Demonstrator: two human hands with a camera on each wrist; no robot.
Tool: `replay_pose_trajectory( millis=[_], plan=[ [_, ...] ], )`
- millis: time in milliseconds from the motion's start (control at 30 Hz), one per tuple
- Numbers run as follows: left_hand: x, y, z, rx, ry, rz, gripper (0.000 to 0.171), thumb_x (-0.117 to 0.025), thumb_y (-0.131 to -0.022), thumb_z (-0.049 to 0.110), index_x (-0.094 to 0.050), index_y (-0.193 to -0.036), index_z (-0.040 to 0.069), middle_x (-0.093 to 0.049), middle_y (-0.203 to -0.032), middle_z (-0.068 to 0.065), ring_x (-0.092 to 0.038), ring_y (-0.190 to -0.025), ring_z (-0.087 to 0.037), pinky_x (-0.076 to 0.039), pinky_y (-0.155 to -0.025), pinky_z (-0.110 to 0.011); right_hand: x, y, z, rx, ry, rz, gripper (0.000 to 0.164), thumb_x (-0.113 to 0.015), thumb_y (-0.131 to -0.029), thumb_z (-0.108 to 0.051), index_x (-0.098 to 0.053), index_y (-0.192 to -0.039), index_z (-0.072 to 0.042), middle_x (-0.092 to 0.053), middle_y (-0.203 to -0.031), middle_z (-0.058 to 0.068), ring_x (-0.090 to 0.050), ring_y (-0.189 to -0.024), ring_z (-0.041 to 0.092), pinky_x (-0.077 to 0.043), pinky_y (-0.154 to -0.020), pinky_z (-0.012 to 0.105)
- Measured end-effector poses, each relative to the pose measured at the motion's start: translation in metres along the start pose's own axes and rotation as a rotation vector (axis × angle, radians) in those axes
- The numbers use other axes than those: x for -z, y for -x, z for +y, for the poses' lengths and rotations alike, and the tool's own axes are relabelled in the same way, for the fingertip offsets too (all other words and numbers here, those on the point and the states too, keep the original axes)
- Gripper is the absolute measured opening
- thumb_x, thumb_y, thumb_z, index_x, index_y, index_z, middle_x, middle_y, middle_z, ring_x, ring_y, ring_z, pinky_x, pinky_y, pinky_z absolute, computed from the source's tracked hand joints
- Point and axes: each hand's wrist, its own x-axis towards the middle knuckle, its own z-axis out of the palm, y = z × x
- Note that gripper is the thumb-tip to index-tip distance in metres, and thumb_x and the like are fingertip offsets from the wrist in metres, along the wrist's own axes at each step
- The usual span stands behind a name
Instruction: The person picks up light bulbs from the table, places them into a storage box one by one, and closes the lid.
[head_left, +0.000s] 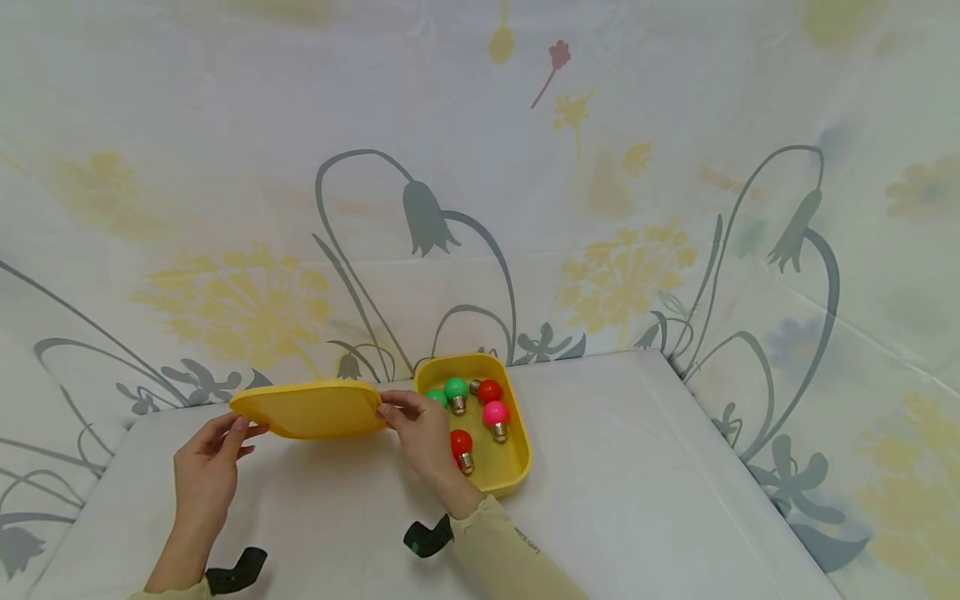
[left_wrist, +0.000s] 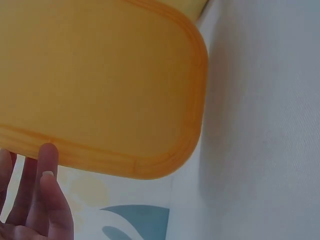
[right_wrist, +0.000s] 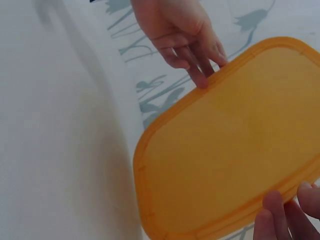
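A yellow lid with rounded corners is held tilted above the table, left of a yellow box. My left hand pinches its left end, and my right hand pinches its right end. In the right wrist view the lid spans between both hands, its rimmed face toward the camera. The open box holds several toy light bulbs: a green bulb, a pink bulb and a red bulb among them. My right hand covers part of the box's left side.
The white-covered table extends to both sides of the box. Behind it hangs a flower-printed cloth, close to the box's far edge. Black straps or mounts show at both wrists.
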Motion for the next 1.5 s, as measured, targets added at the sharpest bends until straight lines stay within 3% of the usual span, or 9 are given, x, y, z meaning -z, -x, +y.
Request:
replay_pose_trajectory(
  millis=[167,400,633,933,1267,1500],
  plan=[
    [0.001,-0.001,-0.003,-0.013,0.057,-0.013,0.031,-0.054,-0.102,0.017,-0.064,-0.125,-0.001,-0.065,-0.099,0.020,-0.065,-0.084,0.009,-0.049,-0.073,-0.010,0.001,-0.001,0.003,0.028,0.012,-0.005,0.017,-0.068,-0.092,-0.006,-0.075,-0.108,-0.006,-0.073,-0.103,0.003,-0.071,-0.091,0.018,-0.054,-0.081,0.024],
    [0.002,-0.003,-0.006,-0.003,0.098,-0.048,0.028,-0.052,-0.104,0.017,-0.066,-0.126,0.006,-0.064,-0.106,0.016,-0.065,-0.089,0.005,-0.050,-0.073,-0.012,0.002,-0.001,0.007,0.040,0.003,-0.023,0.018,-0.066,-0.094,-0.007,-0.074,-0.110,-0.006,-0.073,-0.104,0.004,-0.071,-0.093,0.019,-0.053,-0.083,0.024],
    [0.004,-0.001,-0.007,0.000,0.228,-0.074,0.032,-0.058,-0.101,0.019,-0.064,-0.125,-0.001,-0.068,-0.101,0.013,-0.065,-0.090,0.000,-0.051,-0.072,-0.013,0.002,0.000,0.007,0.011,-0.012,-0.001,0.018,-0.068,-0.094,-0.011,-0.075,-0.110,-0.006,-0.072,-0.105,0.003,-0.070,-0.091,0.016,-0.054,-0.081,0.025],
    [0.005,-0.001,-0.008,0.041,0.121,-0.137,0.046,-0.054,-0.102,0.036,-0.059,-0.132,0.001,-0.064,-0.102,0.020,-0.063,-0.087,0.002,-0.050,-0.073,-0.012,0.004,0.002,0.006,-0.017,-0.022,0.008,0.016,-0.072,-0.092,-0.014,-0.076,-0.104,-0.004,-0.073,-0.100,0.002,-0.070,-0.085,0.015,-0.055,-0.077,0.025],
    [0.005,-0.001,-0.012,0.042,0.024,-0.170,0.047,-0.059,-0.100,0.035,-0.058,-0.134,0.002,-0.061,-0.101,0.027,-0.060,-0.093,0.007,-0.052,-0.069,-0.017,0.006,0.003,0.010,-0.043,-0.026,0.002,0.017,-0.073,-0.090,-0.010,-0.075,-0.105,-0.004,-0.071,-0.105,0.003,-0.068,-0.090,0.015,-0.055,-0.078,0.026],
    [0.005,-0.002,-0.015,0.051,0.063,-0.206,0.037,-0.067,-0.096,0.025,-0.062,-0.129,0.008,-0.062,-0.102,0.024,-0.065,-0.088,0.006,-0.053,-0.070,-0.018,0.008,0.003,0.011,-0.059,-0.014,0.000,0.023,-0.074,-0.088,-0.007,-0.074,-0.111,-0.007,-0.069,-0.109,0.003,-0.069,-0.089,0.017,-0.056,-0.076,0.027]
  ],
)
